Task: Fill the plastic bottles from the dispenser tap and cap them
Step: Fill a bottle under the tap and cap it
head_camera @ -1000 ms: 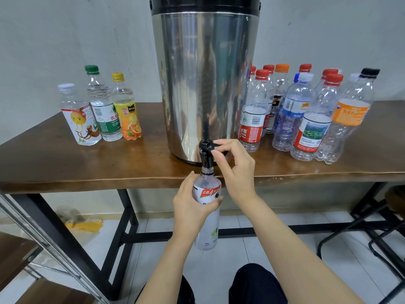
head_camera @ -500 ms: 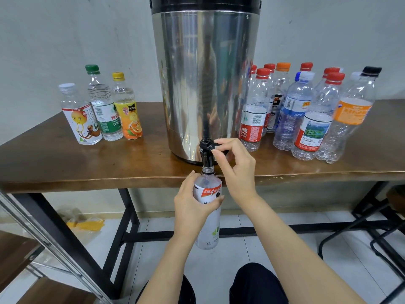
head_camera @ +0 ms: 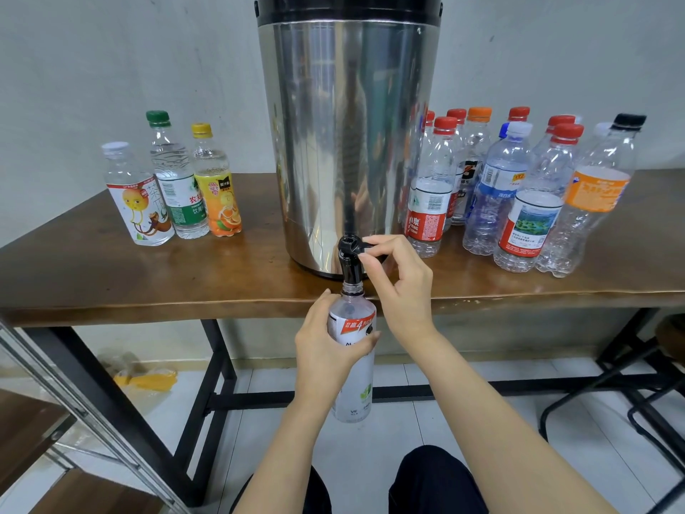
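1. Hands are working the tap (head_camera: 350,261) of a tall steel dispenser (head_camera: 348,142) that is standing at the front edge of a wooden bench (head_camera: 111,276).
2. The right hand (head_camera: 400,287) is pinching the tap's small black lever (head_camera: 367,247) between thumb and forefinger, its other fingers curling loosely beneath.
3. The left hand (head_camera: 326,339), just below and beside the right one, is wrapping fingers and thumb round the upper part of a clear plastic bottle (head_camera: 356,383), holding it upright below the bench edge.
4. The bottle is wearing no cap, and its open mouth is sitting right up against the spout. Whether water is running cannot be told.
5. Well off to the left of the left hand, three capped bottles are standing together on the bench: a white-capped one (head_camera: 139,202), a green-capped one (head_camera: 178,187) and a yellow-capped one (head_camera: 217,191).
6. Beyond the right hand and to its right, a crowd of capped bottles (head_camera: 519,194) is standing packed together, most with red caps, one with orange, one with black.
7. Below both hands, dark-trousered knees (head_camera: 433,476) are showing over a pale tiled floor (head_camera: 267,380).
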`<state>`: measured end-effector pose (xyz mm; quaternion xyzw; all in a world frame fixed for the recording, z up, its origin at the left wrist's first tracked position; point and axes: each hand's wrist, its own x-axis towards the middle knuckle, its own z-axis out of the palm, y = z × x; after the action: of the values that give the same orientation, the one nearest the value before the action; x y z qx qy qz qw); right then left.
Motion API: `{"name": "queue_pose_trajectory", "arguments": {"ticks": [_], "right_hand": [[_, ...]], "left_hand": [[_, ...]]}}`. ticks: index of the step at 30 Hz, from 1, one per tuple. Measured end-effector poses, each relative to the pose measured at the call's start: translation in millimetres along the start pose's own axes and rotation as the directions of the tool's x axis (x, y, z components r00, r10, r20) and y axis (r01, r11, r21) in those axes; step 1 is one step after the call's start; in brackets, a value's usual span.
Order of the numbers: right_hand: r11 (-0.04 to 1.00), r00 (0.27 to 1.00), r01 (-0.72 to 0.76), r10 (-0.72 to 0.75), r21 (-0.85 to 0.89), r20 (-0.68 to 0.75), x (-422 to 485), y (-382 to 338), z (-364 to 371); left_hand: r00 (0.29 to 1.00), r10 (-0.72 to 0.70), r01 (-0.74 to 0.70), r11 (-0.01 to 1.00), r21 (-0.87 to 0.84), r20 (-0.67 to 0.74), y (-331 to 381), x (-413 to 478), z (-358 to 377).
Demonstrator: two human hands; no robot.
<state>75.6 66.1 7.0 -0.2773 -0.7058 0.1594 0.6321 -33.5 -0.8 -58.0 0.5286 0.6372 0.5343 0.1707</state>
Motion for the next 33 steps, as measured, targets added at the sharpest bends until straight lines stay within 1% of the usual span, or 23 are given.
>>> {"name": "queue_pose_trajectory", "arguments": {"ticks": [7,33], "right_hand": [[1.0,1.0,-0.003,0.003,0.006,0.003,0.1,0.3,-0.7],[1.0,1.0,-0.025,0.025,0.017,0.005,-0.4,0.5,0.0]], "left_hand": [[1.0,-0.016,0.016,1.0,0.002,0.012,-1.4,0.5,0.8],[1.0,0.0,0.0,1.0,-0.003,0.01,-3.1,1.0,0.1]]}}
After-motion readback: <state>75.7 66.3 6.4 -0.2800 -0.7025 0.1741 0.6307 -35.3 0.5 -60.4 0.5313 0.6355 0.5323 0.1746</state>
